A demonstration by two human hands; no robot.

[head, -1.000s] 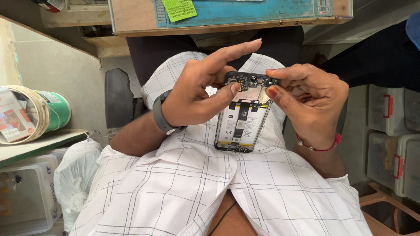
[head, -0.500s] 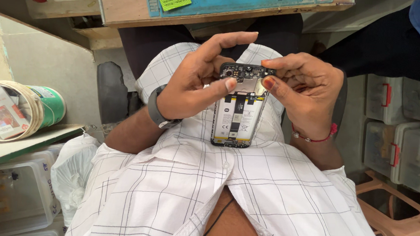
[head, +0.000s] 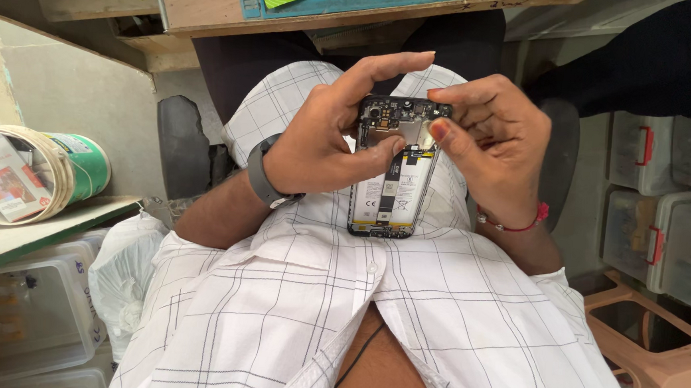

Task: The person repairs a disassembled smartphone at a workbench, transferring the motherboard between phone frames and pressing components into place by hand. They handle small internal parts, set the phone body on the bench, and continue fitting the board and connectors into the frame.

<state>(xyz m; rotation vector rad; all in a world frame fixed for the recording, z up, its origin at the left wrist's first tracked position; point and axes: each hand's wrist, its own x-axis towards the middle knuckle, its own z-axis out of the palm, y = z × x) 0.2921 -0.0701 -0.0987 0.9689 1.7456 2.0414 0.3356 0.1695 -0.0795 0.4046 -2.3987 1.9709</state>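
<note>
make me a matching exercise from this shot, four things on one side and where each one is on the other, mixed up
Things:
1. opened phone
2. green tub
3. clear storage boxes
4. watch

Places:
A. on the left wrist
B. on the shelf at the picture's left
C. between the left hand and right hand
D. stacked at the picture's right

Pairs: 1-C, 2-B, 3-D, 4-A
</note>
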